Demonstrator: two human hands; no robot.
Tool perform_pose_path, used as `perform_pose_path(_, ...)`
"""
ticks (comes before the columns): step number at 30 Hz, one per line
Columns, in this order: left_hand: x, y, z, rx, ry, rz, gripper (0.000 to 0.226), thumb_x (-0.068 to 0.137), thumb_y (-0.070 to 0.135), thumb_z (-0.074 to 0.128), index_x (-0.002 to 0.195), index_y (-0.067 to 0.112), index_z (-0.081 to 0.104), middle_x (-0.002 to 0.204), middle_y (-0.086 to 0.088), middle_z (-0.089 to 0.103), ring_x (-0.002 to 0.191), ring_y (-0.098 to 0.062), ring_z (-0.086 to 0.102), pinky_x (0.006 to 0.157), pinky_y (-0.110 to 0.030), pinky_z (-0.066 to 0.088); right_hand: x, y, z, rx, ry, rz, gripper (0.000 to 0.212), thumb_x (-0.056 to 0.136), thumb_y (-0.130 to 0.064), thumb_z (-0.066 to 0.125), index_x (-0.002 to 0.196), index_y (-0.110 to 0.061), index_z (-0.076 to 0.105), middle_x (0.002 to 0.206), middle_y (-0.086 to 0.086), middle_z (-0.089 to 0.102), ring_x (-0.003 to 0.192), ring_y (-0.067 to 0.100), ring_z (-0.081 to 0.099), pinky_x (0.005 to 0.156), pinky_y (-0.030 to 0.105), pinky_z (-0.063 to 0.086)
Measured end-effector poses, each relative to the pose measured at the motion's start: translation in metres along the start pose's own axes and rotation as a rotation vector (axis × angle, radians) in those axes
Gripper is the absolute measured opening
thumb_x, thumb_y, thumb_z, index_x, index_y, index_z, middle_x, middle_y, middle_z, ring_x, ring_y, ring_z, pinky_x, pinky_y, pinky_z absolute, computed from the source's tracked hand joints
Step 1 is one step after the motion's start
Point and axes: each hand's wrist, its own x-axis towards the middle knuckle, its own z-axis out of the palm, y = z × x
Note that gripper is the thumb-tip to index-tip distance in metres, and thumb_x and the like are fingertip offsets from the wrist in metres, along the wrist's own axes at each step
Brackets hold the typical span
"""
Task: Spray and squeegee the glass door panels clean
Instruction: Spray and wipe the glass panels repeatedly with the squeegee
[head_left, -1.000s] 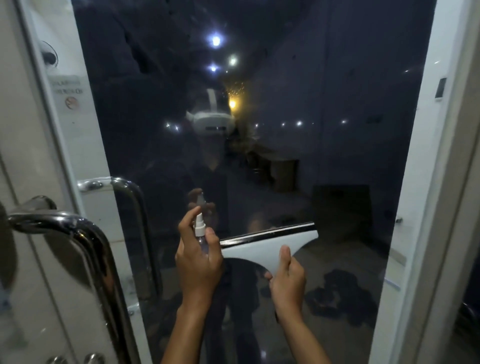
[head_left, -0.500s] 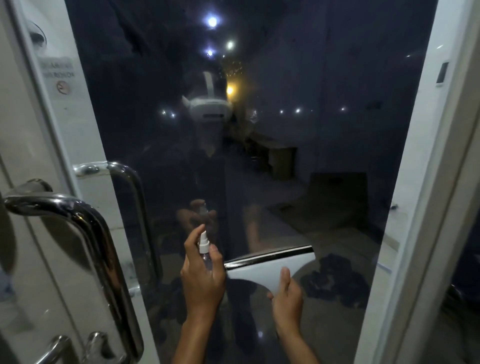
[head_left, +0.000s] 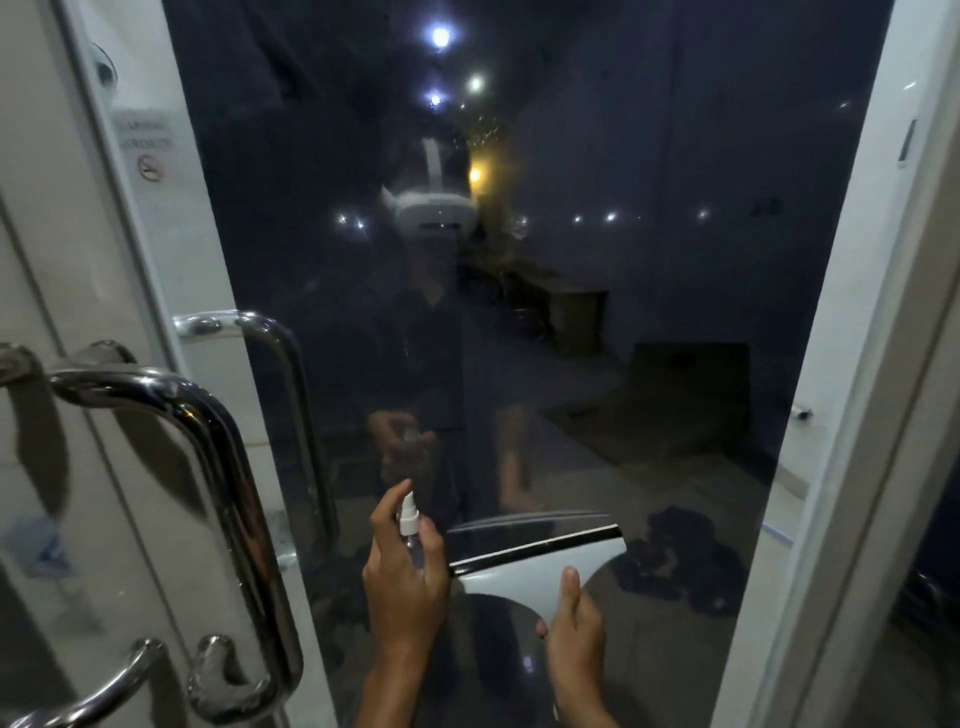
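Left hand (head_left: 405, 577) grips small spray bottle (head_left: 409, 525), forefinger raised by the nozzle, close to the glass (head_left: 597, 312). Right hand (head_left: 574, 631) grips white squeegee (head_left: 535, 561), thumb up its handle; black blade lies low against the glass. Chrome handle (head_left: 208, 467) at left.

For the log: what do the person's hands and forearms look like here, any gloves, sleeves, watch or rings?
Both hands are bare: no gloves on the left hand or the right hand. Both forearms are uncovered down to the bottom edge of the head view, with no sleeve cuff in sight. No watch, bracelet or ring shows on the parts visible, though the light is dim and the fingers' far sides are hidden.
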Motion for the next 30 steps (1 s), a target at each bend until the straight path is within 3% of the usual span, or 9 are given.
perform_pose_path(3,0.002,0.001,-0.007,0.003,0.017,0.008,0.037,0.092,0.03,0.048,0.128,0.039,0.044,0.093,-0.001,0.065,0.071,-0.019,0.064,0.064,-0.035,0.048,-0.008,-0.009,0.0,-0.05,-0.039,-0.048,0.059,0.101,-0.048,0.038,0.07,-0.006,0.066,0.051,0.008,0.06,0.051,0.022,0.058,0.054,0.03,0.044)
perform_pose_path(5,0.001,0.0,-0.012,0.016,0.029,0.023,0.036,0.093,0.036,0.047,0.129,0.04,0.044,0.1,0.001,0.064,0.077,-0.021,0.064,0.067,-0.033,0.046,-0.011,-0.006,-0.002,-0.135,-0.082,-0.094,0.066,0.093,-0.064,0.036,0.071,-0.01,0.067,0.052,0.004,0.062,0.054,0.021,0.061,0.059,0.034,0.05)
perform_pose_path(7,-0.001,-0.006,-0.017,0.029,0.033,0.021,0.038,0.092,0.045,0.041,0.129,0.041,0.044,0.105,-0.002,0.066,0.083,-0.025,0.066,0.069,-0.032,0.046,-0.01,0.001,-0.006,-0.291,-0.13,-0.237,0.076,0.085,-0.08,0.031,0.081,-0.015,0.07,0.068,0.0,0.071,0.071,0.022,0.068,0.069,0.035,0.053)
perform_pose_path(10,-0.004,-0.011,-0.024,0.05,0.045,0.008,0.037,0.091,0.046,0.041,0.128,0.042,0.044,0.107,-0.008,0.068,0.085,-0.031,0.067,0.069,-0.033,0.045,-0.014,-0.015,-0.004,-0.637,-0.268,-0.52,0.06,0.094,-0.067,0.033,0.099,-0.021,0.07,0.094,0.004,0.075,0.096,0.03,0.067,0.077,0.035,0.046)
perform_pose_path(13,-0.005,-0.011,-0.029,0.051,0.034,0.003,0.034,0.097,0.029,0.051,0.127,0.043,0.043,0.102,-0.004,0.066,0.081,-0.029,0.067,0.066,-0.034,0.045,-0.02,-0.054,0.018,-0.902,-0.403,-0.785,0.069,0.092,-0.07,0.018,0.115,-0.023,0.064,0.103,0.006,0.073,0.1,0.03,0.065,0.079,0.037,0.044)
perform_pose_path(16,-0.001,-0.012,-0.034,0.037,0.024,0.001,0.035,0.093,0.042,0.045,0.128,0.044,0.042,0.107,-0.005,0.068,0.083,-0.026,0.067,0.065,-0.037,0.05,-0.023,-0.086,0.052,-1.064,-0.419,-0.961,0.071,0.09,-0.069,0.01,0.122,-0.026,0.056,0.105,0.008,0.073,0.1,0.033,0.066,0.077,0.041,0.046)
perform_pose_path(20,0.007,-0.014,-0.034,0.025,0.005,0.014,0.038,0.092,0.045,0.042,0.13,0.043,0.04,0.103,-0.005,0.068,0.079,-0.024,0.067,0.06,-0.035,0.046,-0.011,-0.106,0.064,-1.166,-0.403,-0.948,0.048,0.1,-0.062,0.026,0.113,-0.025,0.053,0.105,0.009,0.071,0.102,0.036,0.065,0.076,0.041,0.045)
perform_pose_path(24,0.011,-0.018,-0.035,0.022,-0.01,0.028,0.039,0.093,0.048,0.039,0.131,0.042,0.041,0.098,-0.004,0.066,0.076,-0.023,0.065,0.059,-0.039,0.05,0.018,-0.1,0.019,-1.258,-0.268,-0.834,0.055,0.098,-0.066,0.022,0.129,-0.031,0.051,0.113,0.007,0.071,0.11,0.034,0.063,0.084,0.041,0.046)
perform_pose_path(30,0.002,-0.023,-0.024,0.002,-0.039,0.003,0.042,0.093,0.047,0.04,0.134,0.04,0.041,0.098,-0.009,0.066,0.077,-0.03,0.066,0.062,-0.048,0.055,0.024,-0.1,0.01,-1.213,-0.249,-0.913,0.066,0.093,-0.071,0.009,0.121,-0.03,0.053,0.105,0.004,0.073,0.1,0.032,0.066,0.075,0.04,0.044)
